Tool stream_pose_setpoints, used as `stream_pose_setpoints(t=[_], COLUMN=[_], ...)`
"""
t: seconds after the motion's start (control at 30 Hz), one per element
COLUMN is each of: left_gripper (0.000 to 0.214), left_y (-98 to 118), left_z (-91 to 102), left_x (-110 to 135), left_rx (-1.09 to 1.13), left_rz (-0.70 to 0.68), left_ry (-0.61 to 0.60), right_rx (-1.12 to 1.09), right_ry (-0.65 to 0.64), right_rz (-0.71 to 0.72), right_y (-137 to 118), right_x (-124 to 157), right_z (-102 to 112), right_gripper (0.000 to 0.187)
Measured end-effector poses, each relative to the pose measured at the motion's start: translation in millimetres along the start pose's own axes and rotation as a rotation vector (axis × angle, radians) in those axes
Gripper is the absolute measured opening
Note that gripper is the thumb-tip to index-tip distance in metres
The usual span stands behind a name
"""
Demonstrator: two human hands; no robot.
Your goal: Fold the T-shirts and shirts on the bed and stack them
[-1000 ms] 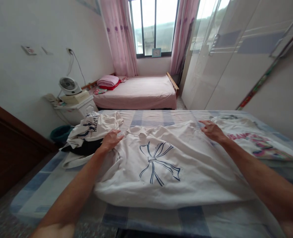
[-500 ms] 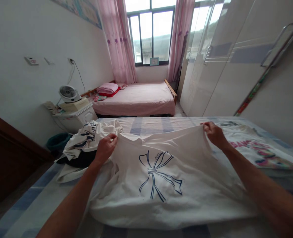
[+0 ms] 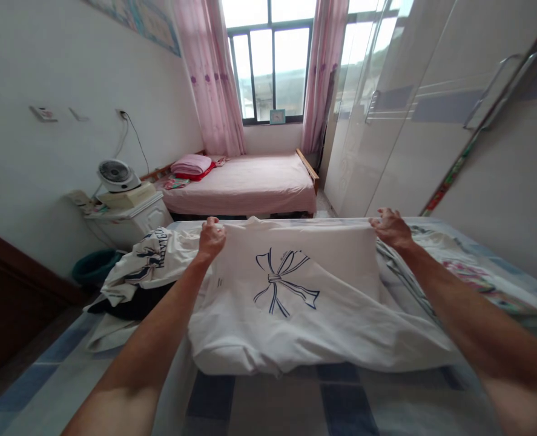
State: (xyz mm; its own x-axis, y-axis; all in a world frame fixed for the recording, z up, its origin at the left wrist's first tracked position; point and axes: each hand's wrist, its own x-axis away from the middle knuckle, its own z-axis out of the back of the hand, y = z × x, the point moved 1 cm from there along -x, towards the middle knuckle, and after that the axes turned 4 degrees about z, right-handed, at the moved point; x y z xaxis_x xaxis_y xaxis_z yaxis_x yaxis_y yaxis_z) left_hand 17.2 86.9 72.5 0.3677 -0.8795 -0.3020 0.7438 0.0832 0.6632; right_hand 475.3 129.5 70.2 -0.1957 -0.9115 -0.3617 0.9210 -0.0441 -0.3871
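Note:
A white T-shirt (image 3: 341,266) with a dark blue bow print is stretched between my two hands, its upper edge raised and its lower part bunched on the checked bed. My left hand (image 3: 212,237) pinches the shirt at its upper left corner. At the upper right corner my right hand (image 3: 390,227) grips the cloth with bent fingers. Left of my left forearm lies a crumpled pile of clothes (image 3: 134,266), white with dark lettering and a black piece. Beyond my right forearm a white garment with a pink print (image 3: 472,275) lies flat, partly covered by the arm.
The blue-and-white checked bedsheet (image 3: 277,399) spreads beneath the clothes. Behind it stands a pink bed (image 3: 259,181) under the window. A small fan (image 3: 117,174) sits on a white cabinet (image 3: 134,221) at the left, near a teal bin (image 3: 96,266). White wardrobes (image 3: 431,139) line the right.
Both hands have pushed away from me with the T-shirt, and my left hand has risen. The shirt's lower edge has slid farther off, baring more bedsheet in front. The view has shifted slightly.

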Motion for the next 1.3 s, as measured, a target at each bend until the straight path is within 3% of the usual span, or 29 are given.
stream_pose_setpoints(t=[0.07, 0.13, 0.17, 0.27, 0.4, 0.8, 0.9, 1.0, 1.1, 1.2, 1.3], left_gripper=[0.037, 0.045, 0.048, 0.052, 0.052, 0.051, 0.053, 0.053, 0.054, 0.054, 0.055], left_y=[-4.6, -17.2, -25.7, -48.0, -54.7, -55.3, -58.3, -61.5, -62.4, -61.3, -60.6], left_z=[-17.6, -34.3, -41.1, -52.7, -54.5, -56.8, -57.6, -58.9, -59.5, -59.1, -58.7], left_x=[21.5, 53.4, 69.6, 105.0, 113.0, 108.0, 106.6, 105.1, 104.4, 104.5, 104.7], left_rx=[-0.085, -0.212, -0.287, -0.454, -0.521, -0.551, -0.559, -0.555, -0.564, -0.59, -0.599], left_rz=[-0.132, -0.314, -0.347, -0.348, -0.348, -0.363, -0.384, -0.408, -0.419, -0.414, -0.42], left_ry=[-0.059, -0.203, -0.252, -0.329, -0.332, -0.298, -0.292, -0.278, -0.275, -0.284, -0.288], right_rx=[0.028, 0.086, 0.129, 0.277, 0.367, 0.211, 0.02, -0.071, -0.004, 0.055, 0.067], right_ry=[-0.026, -0.079, -0.108, -0.199, -0.211, -0.191, -0.117, -0.037, -0.144, -0.319, -0.386], right_rz=[0.138, 0.31, 0.324, 0.344, 0.381, 0.377, 0.294, 0.085, -0.101, -0.094, -0.086], right_y=[-4.6, -4.7, -2.1, 10.1, 21.2, 18.1, 16.6, 27.1, 44.6, 55.6, 53.7], right_x=[23.9, 57.0, 73.4, 107.4, 110.9, 105.6, 98.0, 91.5, 98.5, 116.0, 131.8], right_z=[-21.0, -45.3, -57.2, -84.7, -96.6, -92.3, -77.0, -49.6, -23.8, -11.0, -8.9], right_gripper=[0.051, 0.051, 0.051, 0.05, 0.052, 0.048, 0.045, 0.039, 0.029, 0.025, 0.031])
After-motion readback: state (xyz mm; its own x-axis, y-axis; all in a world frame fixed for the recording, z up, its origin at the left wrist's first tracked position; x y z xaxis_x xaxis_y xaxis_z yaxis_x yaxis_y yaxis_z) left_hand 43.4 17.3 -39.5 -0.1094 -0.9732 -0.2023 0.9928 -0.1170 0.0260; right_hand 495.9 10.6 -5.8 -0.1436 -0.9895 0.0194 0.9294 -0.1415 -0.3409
